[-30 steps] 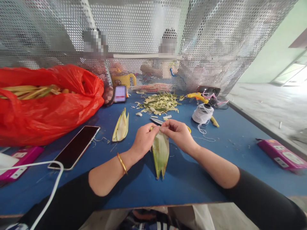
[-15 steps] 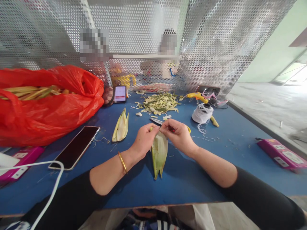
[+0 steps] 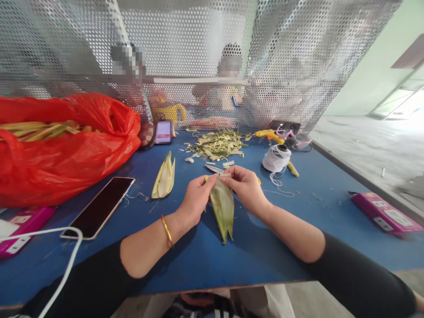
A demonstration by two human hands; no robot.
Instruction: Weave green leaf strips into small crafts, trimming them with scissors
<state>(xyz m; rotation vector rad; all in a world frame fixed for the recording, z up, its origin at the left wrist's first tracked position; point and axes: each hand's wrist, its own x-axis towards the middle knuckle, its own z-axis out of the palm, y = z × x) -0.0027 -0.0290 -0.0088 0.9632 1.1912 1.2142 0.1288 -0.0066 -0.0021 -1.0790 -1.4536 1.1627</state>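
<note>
A pale green husk bundle (image 3: 222, 207) hangs from my fingertips over the blue table, its pointed ends toward me. My left hand (image 3: 198, 194) pinches its top edge from the left. On the right side of the same edge, my right hand (image 3: 247, 187) is closed in a pinch. Scissors (image 3: 214, 169) lie just beyond my fingers, their handle mostly hidden behind my right hand. Another husk bundle (image 3: 164, 176) rests on the table to the left. A heap of husk scraps (image 3: 218, 145) is farther back.
A red bag (image 3: 73, 163) of husk strips fills the left, near a dark phone (image 3: 101, 206) and a white cable (image 3: 74, 260). White thread spool (image 3: 276, 158), yellow glue gun (image 3: 270, 134) and pink power strip (image 3: 386, 212) are on the right. Perforated metal (image 3: 185, 39) borders the back.
The lower tips of the held husk bundle have swung to the right. Both hands stay pinched at its top, and the whole view has shifted slightly.
</note>
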